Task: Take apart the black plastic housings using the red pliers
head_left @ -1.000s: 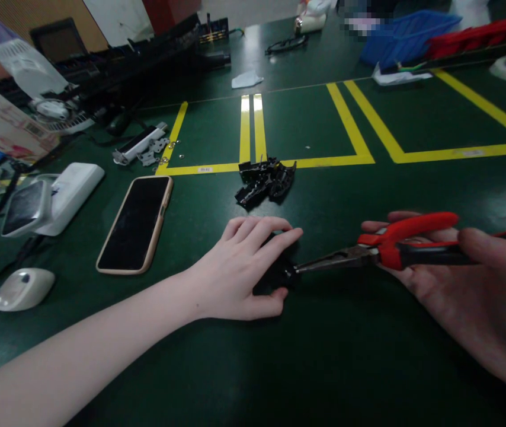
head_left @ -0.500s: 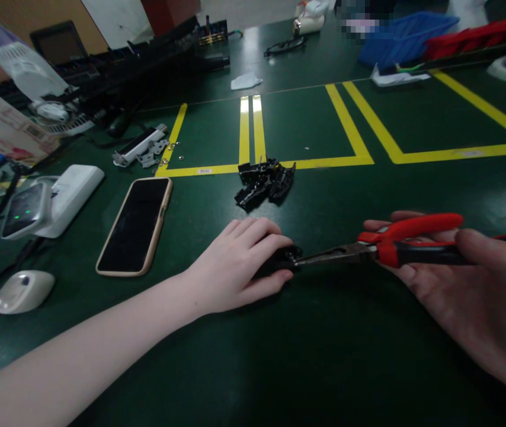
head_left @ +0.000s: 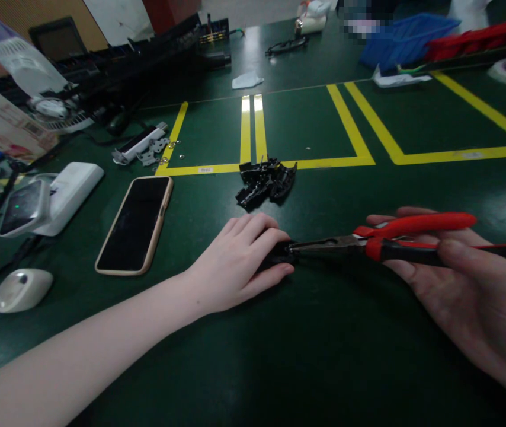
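Green tabletop [head_left: 244,367] bears unreadable labels [head_left: 205,170] beyond the red-and-black pliers [head_left: 406,252].

Left hand [head_left: 244,258]: bare, slim fingers, narrow tips. Just behind it, narrow wrist [head_left: 193,292], bare, one small dark spot [head_left: 198,302] on it. Farther back from that hand, left forearm [head_left: 102,344]: bare, smooth outline, widens away from the hand, cut off by frame edge. Right hand [head_left: 466,299]: also bare, rounded thumb [head_left: 461,252], full fleshy base behind the thumb. Right wrist side dim, detail unclear.
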A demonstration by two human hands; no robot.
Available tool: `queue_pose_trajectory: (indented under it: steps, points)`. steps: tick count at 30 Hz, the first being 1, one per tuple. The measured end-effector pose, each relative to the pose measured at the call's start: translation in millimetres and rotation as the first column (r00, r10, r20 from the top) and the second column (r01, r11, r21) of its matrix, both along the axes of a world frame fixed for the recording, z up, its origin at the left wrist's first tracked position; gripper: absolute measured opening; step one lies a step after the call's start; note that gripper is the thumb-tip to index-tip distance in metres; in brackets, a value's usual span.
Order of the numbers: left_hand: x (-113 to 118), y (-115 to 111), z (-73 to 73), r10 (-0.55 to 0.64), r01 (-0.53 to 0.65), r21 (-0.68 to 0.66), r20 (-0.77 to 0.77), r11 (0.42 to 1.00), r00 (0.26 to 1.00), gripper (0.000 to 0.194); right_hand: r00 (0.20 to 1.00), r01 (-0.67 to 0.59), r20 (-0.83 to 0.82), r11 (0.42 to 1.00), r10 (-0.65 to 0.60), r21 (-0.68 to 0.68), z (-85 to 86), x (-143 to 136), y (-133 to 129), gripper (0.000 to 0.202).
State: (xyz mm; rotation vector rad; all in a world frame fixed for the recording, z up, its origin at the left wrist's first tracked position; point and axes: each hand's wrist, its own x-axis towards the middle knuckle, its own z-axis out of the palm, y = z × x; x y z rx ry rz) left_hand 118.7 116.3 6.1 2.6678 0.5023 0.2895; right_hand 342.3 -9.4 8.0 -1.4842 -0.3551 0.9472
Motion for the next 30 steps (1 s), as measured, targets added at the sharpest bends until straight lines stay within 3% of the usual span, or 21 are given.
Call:
queue_pose_trajectory:
  steps: [12, 30]
  points:
    - [0.5, 2.0, 0.9, 0.008, -0.008, -0.051, 0.002, 0.999, 1.0, 0.031, 0.998, -0.056, 0.012, 0.998, 0.055, 0.024, -9.4, 6.3, -3.4, 0.052]
    - [0.6, 3.2, -0.7, 0.002, -0.002, -0.03, 0.014, 1.0, 1.0, 0.033, 0.996, -0.083, 0.023, 0.996, 0.083, 0.023, -10.3, 6.2, -7.3, 0.052]
